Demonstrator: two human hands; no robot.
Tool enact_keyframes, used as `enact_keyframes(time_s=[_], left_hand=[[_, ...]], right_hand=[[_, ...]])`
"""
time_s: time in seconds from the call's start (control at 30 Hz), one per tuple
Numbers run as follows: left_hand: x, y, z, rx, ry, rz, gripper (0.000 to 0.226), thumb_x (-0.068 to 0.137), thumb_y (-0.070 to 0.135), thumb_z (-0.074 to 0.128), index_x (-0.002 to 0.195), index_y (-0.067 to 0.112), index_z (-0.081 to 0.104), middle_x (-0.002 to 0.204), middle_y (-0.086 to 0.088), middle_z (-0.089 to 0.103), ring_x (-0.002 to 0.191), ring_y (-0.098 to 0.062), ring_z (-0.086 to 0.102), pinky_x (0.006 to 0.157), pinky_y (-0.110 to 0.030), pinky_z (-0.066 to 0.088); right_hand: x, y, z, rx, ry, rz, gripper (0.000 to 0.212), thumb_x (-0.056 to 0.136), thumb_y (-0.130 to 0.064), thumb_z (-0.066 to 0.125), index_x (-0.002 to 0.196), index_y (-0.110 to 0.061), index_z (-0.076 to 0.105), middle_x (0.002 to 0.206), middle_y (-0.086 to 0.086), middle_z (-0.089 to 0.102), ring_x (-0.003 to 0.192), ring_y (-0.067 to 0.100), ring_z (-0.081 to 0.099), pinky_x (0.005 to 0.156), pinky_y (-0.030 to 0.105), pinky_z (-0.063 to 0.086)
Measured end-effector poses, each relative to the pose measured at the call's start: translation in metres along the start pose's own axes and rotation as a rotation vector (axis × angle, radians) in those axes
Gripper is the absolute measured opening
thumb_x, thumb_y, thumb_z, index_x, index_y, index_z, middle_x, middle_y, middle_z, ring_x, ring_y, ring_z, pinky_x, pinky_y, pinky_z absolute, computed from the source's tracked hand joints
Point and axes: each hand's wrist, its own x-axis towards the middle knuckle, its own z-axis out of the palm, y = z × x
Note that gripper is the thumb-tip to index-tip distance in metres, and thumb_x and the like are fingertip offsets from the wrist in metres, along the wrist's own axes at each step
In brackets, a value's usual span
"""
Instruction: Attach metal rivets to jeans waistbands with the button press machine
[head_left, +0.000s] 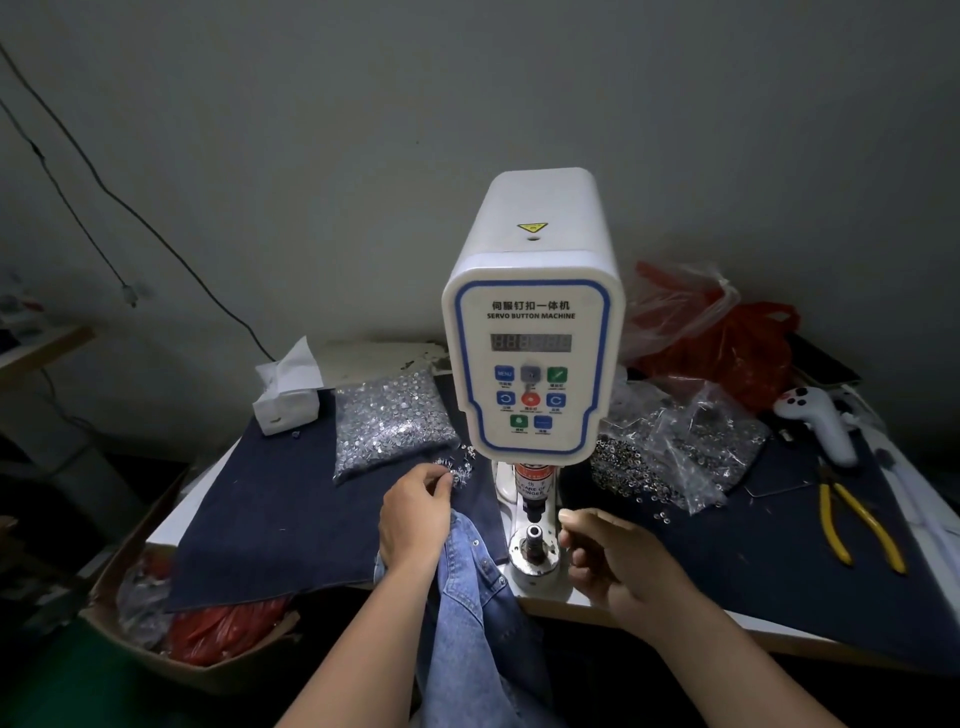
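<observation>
Button press machine (532, 332) stands at centre frame on a table (810, 631) covered in dark denim cloth (280, 525). Its lower die (534, 535) sits bare just under the ram, nothing loaded on it that I can see.

Left hand (415, 512), centre-left: fingers curled, tips pinching at a small loose scatter of rivets (460, 470) lying by the corner of the big clear bag of silver rivets (389, 421). Whether a rivet is actually between the fingertips, cannot tell; too small. The heel of this hand rests on the jeans (467, 587).

Right hand (613, 558), lower centre-right: fingers curled, thumb and forefinger closed together just beside the die. Something tiny may be pinched there; cannot confirm.

Jeans: light blue denim, hanging off the near table edge, bunched between the two forearms. Long axis runs from bottom centre of frame up toward the die; the upper end, with a stud or two already showing, points up and slightly right at the machine base. It lies just left of the die, not over it.

Risks from here:
- Right fingertips are very near the die; if the ram cycles while they are there, a pinch. The red label on the ram warns of this.
- Fabric is bunched; if fed in folded, the rivet could bite through extra layers or land off its mark.
- A rivet seated tilted on the die would probably crush crooked.
- The jeans' hanging weight may drag the waistband off position.
</observation>
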Motion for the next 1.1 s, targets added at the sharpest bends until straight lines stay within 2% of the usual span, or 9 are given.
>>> enact_keyframes(time_s=[0.1,0.27,0.4,0.53,0.73,0.83,0.97,1.1], left_hand=[[-0.002,0.001,-0.003,-0.041,-0.001,0.011,0.017,0.100,0.037,0.067,0.111,0.030,0.078,0.109,0.007,0.077,0.101,-0.019,0.069,0.084,-0.034,0.054],[-0.006,0.001,-0.007,-0.133,0.002,0.028,0.019,0.100,0.030,0.068,0.115,0.026,0.079,0.111,0.005,0.078,0.104,-0.017,0.070,0.091,-0.033,0.055],[-0.012,0.000,-0.012,-0.243,0.006,0.049,0.012,0.098,0.023,0.071,0.105,0.028,0.079,0.101,0.013,0.077,0.100,-0.008,0.070,0.087,-0.024,0.051],[-0.022,-0.002,-0.020,-0.342,-0.008,0.080,0.014,0.097,0.017,0.072,0.095,0.031,0.076,0.087,0.016,0.078,0.092,0.002,0.070,0.087,-0.021,0.053],[-0.052,-0.003,-0.023,-0.393,-0.089,0.111,0.015,0.099,0.017,0.069,0.090,0.028,0.072,0.085,0.021,0.077,0.094,0.010,0.067,0.080,-0.005,0.044],[-0.063,0.001,-0.022,-0.414,-0.133,0.118,0.013,0.096,0.021,0.074,0.086,0.028,0.077,0.085,0.020,0.077,0.091,0.007,0.069,0.077,-0.006,0.047],[-0.072,0.015,-0.019,-0.460,-0.185,0.133,0.012,0.093,0.021,0.078,0.084,0.029,0.080,0.085,0.018,0.078,0.085,0.004,0.071,0.072,-0.008,0.050],[-0.078,0.028,-0.015,-0.428,-0.257,0.177,0.011,0.095,0.019,0.076,0.089,0.025,0.082,0.086,0.018,0.079,0.086,0.005,0.072,0.073,-0.007,0.049]], right_hand=[[-0.002,0.003,0.007,-0.050,-0.027,0.028,0.016,0.093,-0.016,0.070,0.079,-0.011,0.066,0.066,0.003,0.064,0.048,0.006,0.047,0.042,0.016,0.039],[-0.001,0.010,0.014,-0.039,-0.075,-0.008,0.020,0.096,-0.012,0.066,0.078,-0.004,0.068,0.074,0.012,0.066,0.051,0.010,0.048,0.043,0.018,0.040],[-0.002,0.010,0.016,0.027,-0.087,0.048,0.025,0.098,-0.012,0.063,0.076,-0.003,0.070,0.071,0.011,0.065,0.049,0.008,0.052,0.042,0.016,0.043],[-0.003,0.009,0.020,0.082,-0.077,0.075,0.019,0.099,-0.009,0.061,0.087,0.003,0.069,0.070,0.013,0.067,0.049,0.008,0.056,0.042,0.016,0.047],[-0.004,0.010,0.023,0.068,-0.059,0.034,0.016,0.100,-0.008,0.059,0.096,0.005,0.068,0.072,0.014,0.067,0.051,0.009,0.055,0.042,0.017,0.048],[-0.005,0.011,0.023,0.069,-0.050,0.025,0.017,0.097,-0.009,0.061,0.088,0.001,0.070,0.072,0.013,0.068,0.053,0.009,0.054,0.042,0.017,0.046],[-0.007,0.009,0.013,0.025,-0.066,-0.005,0.028,0.094,-0.013,0.065,0.070,-0.007,0.079,0.071,0.013,0.070,0.049,0.010,0.056,0.042,0.018,0.045],[0.006,0.002,-0.011,-0.094,0.052,-0.071,0.029,0.101,-0.018,0.054,0.092,0.000,0.075,0.063,0.006,0.061,0.047,0.007,0.043,0.043,0.016,0.034]])
